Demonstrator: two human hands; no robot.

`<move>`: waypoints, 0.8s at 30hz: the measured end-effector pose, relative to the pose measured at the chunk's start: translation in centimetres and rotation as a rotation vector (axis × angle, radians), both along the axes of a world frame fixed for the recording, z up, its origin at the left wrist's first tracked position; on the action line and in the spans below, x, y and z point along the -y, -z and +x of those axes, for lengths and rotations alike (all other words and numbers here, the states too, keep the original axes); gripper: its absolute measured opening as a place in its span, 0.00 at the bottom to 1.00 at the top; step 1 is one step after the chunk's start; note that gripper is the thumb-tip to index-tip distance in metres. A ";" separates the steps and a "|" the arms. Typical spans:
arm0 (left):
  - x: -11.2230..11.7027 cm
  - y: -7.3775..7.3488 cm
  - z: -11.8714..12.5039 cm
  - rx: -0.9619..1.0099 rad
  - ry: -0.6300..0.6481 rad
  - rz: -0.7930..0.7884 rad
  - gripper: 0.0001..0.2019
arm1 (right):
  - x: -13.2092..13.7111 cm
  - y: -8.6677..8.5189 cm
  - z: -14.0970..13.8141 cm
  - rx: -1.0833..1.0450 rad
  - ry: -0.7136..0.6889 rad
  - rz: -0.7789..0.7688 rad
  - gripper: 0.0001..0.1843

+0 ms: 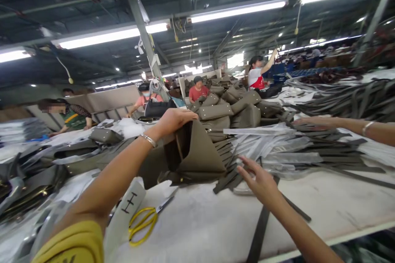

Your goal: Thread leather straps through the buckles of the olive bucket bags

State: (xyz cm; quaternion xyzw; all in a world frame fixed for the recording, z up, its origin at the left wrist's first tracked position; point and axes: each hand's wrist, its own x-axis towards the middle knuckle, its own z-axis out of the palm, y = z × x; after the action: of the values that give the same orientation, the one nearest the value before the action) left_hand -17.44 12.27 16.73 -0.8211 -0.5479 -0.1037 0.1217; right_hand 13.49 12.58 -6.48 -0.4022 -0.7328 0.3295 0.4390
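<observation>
My left hand grips the top edge of an olive-grey bag that stands on the table, its open side showing a dark inside. To the right of it, my right hand is in the air over the table with fingers spread and nothing in it. Grey straps and clear plastic strips lie just beyond those fingers. Yellow-handled scissors rest in front of the bag, beside a white piece with black marks.
A heap of olive bags rises behind. More bags lie at the left. At the right a co-worker's arm reaches over a pile of grey straps. Several people work farther back. The white table's front edge runs along the lower right.
</observation>
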 end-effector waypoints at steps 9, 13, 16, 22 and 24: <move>0.3 7.3 12.2 -0.232 0.793 -0.170 0.11 | 12.4 3.3 -8.6 -0.655 -0.305 -0.831 0.32; 1.9 13.4 14.7 -0.282 0.912 -0.235 0.08 | 14.7 5.6 -6.2 -0.237 -0.385 -0.846 0.21; 4.2 15.4 14.0 -0.218 0.773 -0.177 0.04 | 15.2 3.9 -2.4 0.047 -0.383 -0.502 0.15; 10.1 15.2 11.5 0.180 0.061 -0.038 0.17 | 11.9 -1.2 1.0 0.155 -0.045 0.330 0.15; 12.3 14.9 11.2 0.149 -0.108 -0.120 0.16 | 10.0 -1.7 0.4 0.298 -0.164 0.516 0.18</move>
State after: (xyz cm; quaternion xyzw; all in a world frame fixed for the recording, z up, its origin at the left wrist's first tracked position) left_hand -6.22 -0.03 1.82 -0.7862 -0.6042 -0.1246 0.0366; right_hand 13.92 2.60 -4.80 -0.2611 -0.8784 0.1043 0.3864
